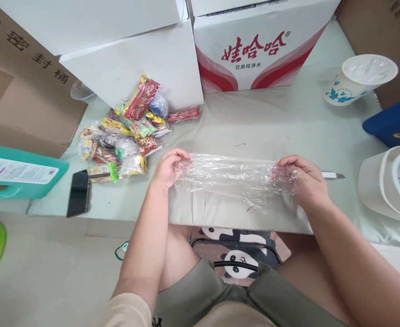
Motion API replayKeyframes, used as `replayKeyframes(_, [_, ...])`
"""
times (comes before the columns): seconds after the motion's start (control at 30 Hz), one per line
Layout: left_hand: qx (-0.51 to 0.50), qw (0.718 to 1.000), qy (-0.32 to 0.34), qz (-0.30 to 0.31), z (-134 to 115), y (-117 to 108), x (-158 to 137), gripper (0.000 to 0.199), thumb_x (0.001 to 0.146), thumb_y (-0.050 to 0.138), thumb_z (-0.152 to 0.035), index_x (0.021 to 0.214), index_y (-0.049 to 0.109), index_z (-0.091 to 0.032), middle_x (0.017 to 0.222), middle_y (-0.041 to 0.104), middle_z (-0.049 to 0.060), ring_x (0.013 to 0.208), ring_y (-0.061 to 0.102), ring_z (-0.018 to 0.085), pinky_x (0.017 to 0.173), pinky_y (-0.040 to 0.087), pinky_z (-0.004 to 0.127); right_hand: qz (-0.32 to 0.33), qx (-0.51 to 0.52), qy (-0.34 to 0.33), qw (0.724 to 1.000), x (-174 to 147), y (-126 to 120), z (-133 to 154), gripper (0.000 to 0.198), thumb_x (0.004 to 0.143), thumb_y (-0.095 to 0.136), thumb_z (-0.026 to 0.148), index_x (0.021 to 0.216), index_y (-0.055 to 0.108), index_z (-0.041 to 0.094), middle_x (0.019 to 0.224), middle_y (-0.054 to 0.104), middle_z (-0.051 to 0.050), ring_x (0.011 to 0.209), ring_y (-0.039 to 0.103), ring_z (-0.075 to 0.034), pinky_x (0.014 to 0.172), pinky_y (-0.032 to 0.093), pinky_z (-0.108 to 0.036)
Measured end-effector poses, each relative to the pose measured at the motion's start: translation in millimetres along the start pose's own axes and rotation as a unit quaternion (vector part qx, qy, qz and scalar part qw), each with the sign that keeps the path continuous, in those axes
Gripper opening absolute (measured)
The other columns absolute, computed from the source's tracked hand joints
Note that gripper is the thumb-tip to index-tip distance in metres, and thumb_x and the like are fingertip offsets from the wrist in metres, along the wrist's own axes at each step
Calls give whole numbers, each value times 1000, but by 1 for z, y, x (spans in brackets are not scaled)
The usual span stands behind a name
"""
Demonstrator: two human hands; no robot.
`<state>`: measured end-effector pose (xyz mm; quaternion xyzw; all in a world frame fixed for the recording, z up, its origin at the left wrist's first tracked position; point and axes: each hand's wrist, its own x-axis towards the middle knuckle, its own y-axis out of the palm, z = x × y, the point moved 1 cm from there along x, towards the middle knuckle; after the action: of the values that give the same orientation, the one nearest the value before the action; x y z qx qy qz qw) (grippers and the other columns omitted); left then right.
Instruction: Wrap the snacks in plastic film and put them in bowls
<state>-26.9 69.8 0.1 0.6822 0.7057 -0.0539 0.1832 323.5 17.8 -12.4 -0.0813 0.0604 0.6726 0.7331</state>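
Observation:
A clear, crinkled sheet of plastic film (230,175) is stretched sideways above the near part of the table, and whether it is a bag I cannot tell. My left hand (170,168) pinches its left end, fingers closed. At the other end my right hand (305,179) has its fingers closed round the film. Just beyond my right hand a white-handled knife or cutter (332,175) lies on the table, partly hidden by that hand. To the left of my left hand sits a heap of wrapped snacks (128,131) in many colours.
White cartons (250,54) stand at the back, brown boxes (22,86) at the sides. A phone (79,194) and a green jug (19,175) are left. On the right are a paper cup (346,88), a blue packet (393,120) and white tubs (377,181). The table's edge (234,224) runs near my lap.

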Motion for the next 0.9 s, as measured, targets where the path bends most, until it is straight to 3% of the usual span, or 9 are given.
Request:
replayKeyframes(0.17, [24,999,-22,-1,4,0,3,28,66,76,-38,81,64,-17,89,70,4,78,72,18,67,59,28,72,-58,-44,995,6,-11,1,25,76,62,42,64,74,23,93,75,-13,103,69,-31,85,55,-44])
replayKeyframes(0.27, [80,995,-19,52,5,5,-2,47,55,79,-14,100,66,-19,123,68,6,88,75,18,55,52,18,-10,-163,-177,971,2,-18,7,26,83,68,43,68,75,24,107,72,-12,116,65,-33,103,49,-52])
replayKeyframes(0.37, [77,981,-48,174,6,13,-7,52,56,70,-9,107,68,-18,138,63,9,86,76,17,45,43,12,-62,-124,-262,955,-2,-14,11,21,88,72,46,83,73,26,102,71,-8,107,68,-28,102,53,-50])
replayKeyframes(0.5, [70,940,-65,327,2,32,-11,49,60,69,-10,108,72,-18,136,67,13,79,77,18,47,48,17,143,-44,-164,975,-1,18,13,35,85,78,50,110,70,28,122,74,-8,119,69,-25,108,55,-46])
replayKeyframes(0.6, [91,904,-67,412,-7,52,-19,41,60,73,-11,100,77,-16,122,73,16,80,77,24,58,59,29,275,-42,-104,955,1,43,18,46,88,75,53,124,68,27,139,68,-9,133,63,-25,115,51,-46])
replayKeyframes(0.67, [120,885,-83,442,-15,63,-25,35,61,72,-13,95,79,-17,110,76,15,83,78,28,57,58,31,360,-43,-57,930,1,52,23,49,91,71,53,130,66,25,138,69,-11,126,67,-24,104,58,-42])
replayKeyframes(0.73, [146,893,-68,421,-24,70,-30,36,61,68,-11,94,80,-18,106,76,12,82,77,28,51,53,26,449,-58,-10,892,-2,57,26,48,91,71,49,130,66,22,125,74,-10,106,73,-21,82,63,-33])
replayKeyframes(0.8, [165,926,-11,340,-30,70,-30,41,59,63,-8,95,79,-18,109,76,10,81,77,26,46,46,21,504,-77,28,860,-7,59,27,44,88,75,43,125,68,21,105,76,-6,81,70,-15,62,57,-25])
replayKeyframes(0.9, [151,971,73,173,-31,64,-20,47,61,61,-3,103,76,-18,119,72,9,93,76,26,51,46,19,492,-80,58,865,-14,59,26,29,86,76,38,109,71,21,80,70,1,57,56,-9,46,43,-20])
